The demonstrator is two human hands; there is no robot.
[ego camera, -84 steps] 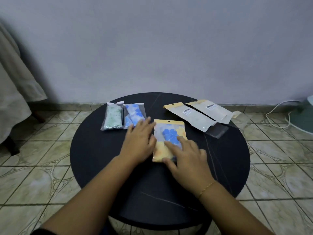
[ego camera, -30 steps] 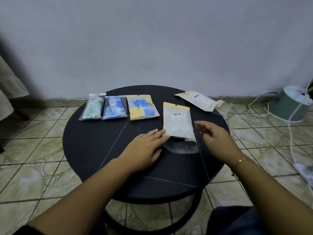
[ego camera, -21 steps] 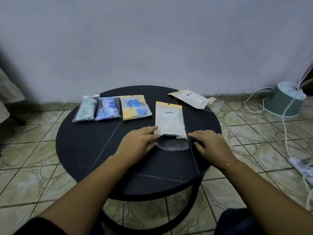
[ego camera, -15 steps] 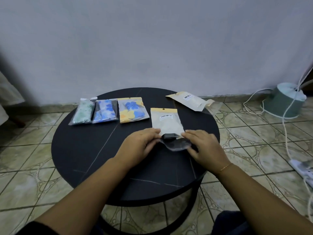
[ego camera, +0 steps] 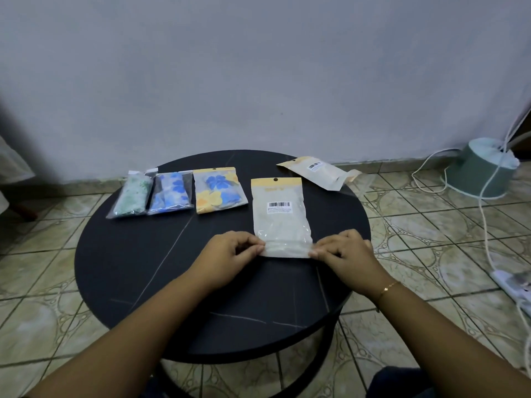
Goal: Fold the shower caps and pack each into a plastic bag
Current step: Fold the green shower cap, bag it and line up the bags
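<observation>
- The left hand (ego camera: 230,252) pinches the near left corner of a plastic bag (ego camera: 280,218), thumb and fingertips closed on the folded flap at its bottom edge
- The right hand (ego camera: 343,252) pinches the near right corner of the same flap in the same way; a thin gold bracelet (ego camera: 388,288) sits on that wrist
- The two hands are apart, one at each side of the bag, and both rest low against the bench (ego camera: 172,277)
- This bag lies flat with its yellow header and hang hole pointing away from the person, a barcode label on its upper half, and pale, whitish contents inside; whether that is a shower cap cannot be told
- Left of it, along the far side of the round black bench, three filled bags lie side by side: a yellow and blue flowered pack (ego camera: 218,189), a blue flowered pack (ego camera: 171,193), and a green pack (ego camera: 130,196) at the far left
- The green and blue packs touch or slightly overlap; the yellow one lies just beside the blue
- At the far right edge of the bench another bag (ego camera: 316,172) with a barcode label lies at an angle, its clear flap reaching past the rim
- On the tiled floor (ego camera: 416,239) to the right stand a pale green round base (ego camera: 478,175) with white cords (ego camera: 485,225) running to a power strip (ego camera: 511,282)
- A plain grey wall (ego camera: 258,67) stands behind
</observation>
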